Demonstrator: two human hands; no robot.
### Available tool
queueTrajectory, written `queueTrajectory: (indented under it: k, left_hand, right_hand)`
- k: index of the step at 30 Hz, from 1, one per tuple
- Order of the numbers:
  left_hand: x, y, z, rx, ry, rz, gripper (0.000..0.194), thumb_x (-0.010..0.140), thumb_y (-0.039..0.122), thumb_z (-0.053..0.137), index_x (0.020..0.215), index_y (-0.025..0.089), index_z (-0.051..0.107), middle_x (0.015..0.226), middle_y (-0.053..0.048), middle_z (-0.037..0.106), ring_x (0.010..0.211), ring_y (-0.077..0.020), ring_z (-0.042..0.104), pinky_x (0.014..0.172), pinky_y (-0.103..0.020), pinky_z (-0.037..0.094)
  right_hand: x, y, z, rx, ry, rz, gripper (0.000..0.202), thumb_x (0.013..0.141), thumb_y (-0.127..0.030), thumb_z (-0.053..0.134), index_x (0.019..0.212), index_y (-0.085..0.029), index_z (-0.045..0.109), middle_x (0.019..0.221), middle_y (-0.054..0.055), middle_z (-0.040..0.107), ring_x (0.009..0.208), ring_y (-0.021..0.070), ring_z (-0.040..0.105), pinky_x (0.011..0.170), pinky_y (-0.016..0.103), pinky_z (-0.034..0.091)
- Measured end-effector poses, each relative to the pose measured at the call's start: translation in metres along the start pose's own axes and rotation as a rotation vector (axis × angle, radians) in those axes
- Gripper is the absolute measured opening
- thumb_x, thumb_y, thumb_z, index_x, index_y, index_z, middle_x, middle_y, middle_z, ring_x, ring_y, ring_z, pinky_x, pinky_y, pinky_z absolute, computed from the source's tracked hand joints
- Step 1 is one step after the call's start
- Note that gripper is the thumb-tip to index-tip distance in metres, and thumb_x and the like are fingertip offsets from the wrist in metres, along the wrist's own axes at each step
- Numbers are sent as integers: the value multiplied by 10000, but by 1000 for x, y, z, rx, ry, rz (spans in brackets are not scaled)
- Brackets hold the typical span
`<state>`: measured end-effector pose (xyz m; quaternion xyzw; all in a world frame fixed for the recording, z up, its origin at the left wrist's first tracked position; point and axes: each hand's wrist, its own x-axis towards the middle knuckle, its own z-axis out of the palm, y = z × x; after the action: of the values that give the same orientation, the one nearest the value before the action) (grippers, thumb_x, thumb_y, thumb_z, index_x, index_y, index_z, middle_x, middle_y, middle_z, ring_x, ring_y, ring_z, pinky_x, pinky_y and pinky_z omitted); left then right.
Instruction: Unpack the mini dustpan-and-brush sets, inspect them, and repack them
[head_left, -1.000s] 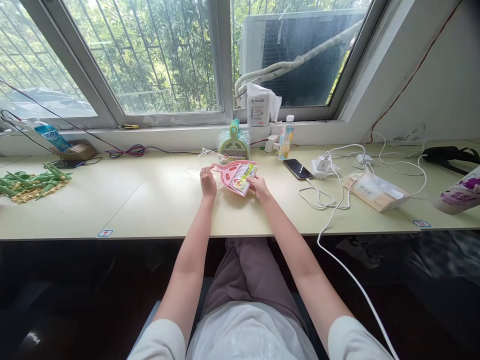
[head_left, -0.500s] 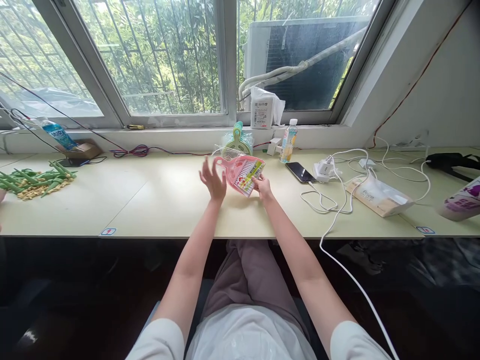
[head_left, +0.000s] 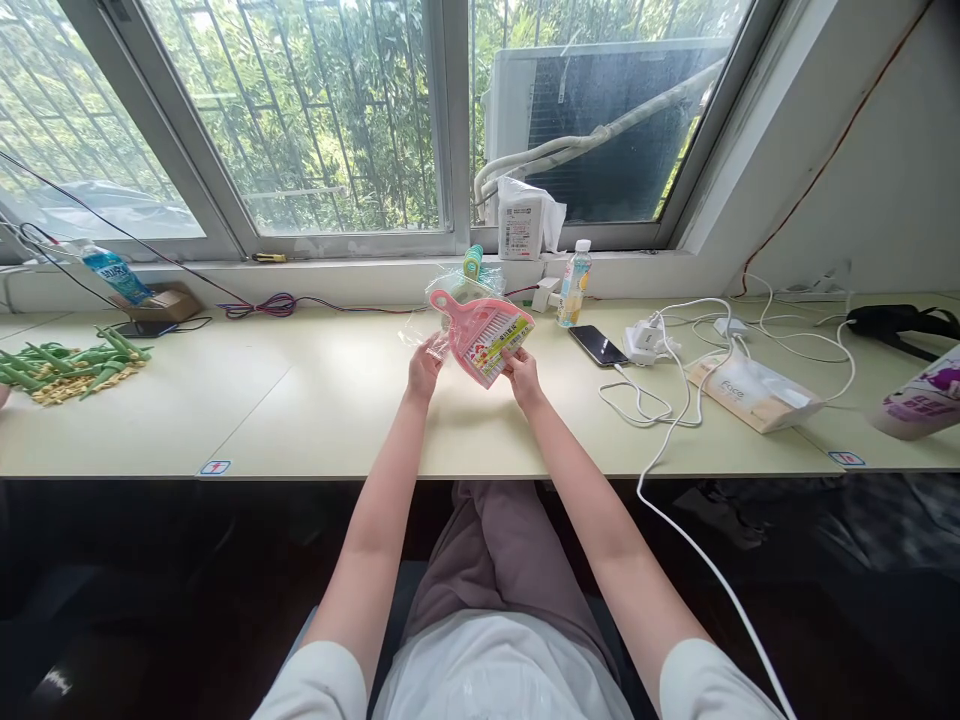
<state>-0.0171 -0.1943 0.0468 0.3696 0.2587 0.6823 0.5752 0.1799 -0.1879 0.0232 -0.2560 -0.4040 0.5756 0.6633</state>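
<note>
A small pink dustpan (head_left: 471, 330) with a printed yellow-green label and white brush bristles showing is held up above the desk, its handle pointing up and left. My right hand (head_left: 522, 377) grips its lower right edge, thumb on the label. At the other side, my left hand (head_left: 426, 364) is closed on clear plastic wrap (head_left: 439, 346) beside the dustpan. Behind them, a green item (head_left: 472, 262) in clear plastic sits by the window wall, partly hidden by the dustpan.
Right of my hands lie a black phone (head_left: 598, 346), a drink bottle (head_left: 575, 284), a white charger (head_left: 645, 342) with tangled cables and a tissue pack (head_left: 756, 390). Green vegetables (head_left: 71, 366) lie far left. A tissue box (head_left: 522, 228) stands on the sill.
My left hand was spread by the handle; it has dropped slightly and closed on the clear wrap. The dustpan has shifted a little, its handle now raised higher.
</note>
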Motion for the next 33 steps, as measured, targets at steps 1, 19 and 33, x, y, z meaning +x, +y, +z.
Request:
queueTrajectory:
  k: [1,19,33]
  left_hand:
    - [-2,1,3,-6,-37,12,409,851,322,515,1225,167,570,1174,-89,653,1157,-204,575,1022,-340,396]
    - [-19,-12,20,264,-364,-253,459,868,473,553,1245,215,591,1247,-99,618,1147,-278,578,961,-417,457]
    - [-27,-14,37,341,-295,-121,658,705,393,742,1306,251,516,1244,-110,612,1153,-292,574,936,-431,472]
  right_hand:
    - [-1,0,1,-15,-26,-5,339,687,-355,759,940,-168,633,1022,64,701,849,190,671,759,347,577]
    - [-9,-3,17,-81,46,-74,311,706,-355,726,932,-193,588,997,57,679,885,187,652,755,347,566]
    - [-11,-6,19,-91,162,-111,238,746,-268,658,951,-186,571,1005,64,679,887,168,655,799,334,563]
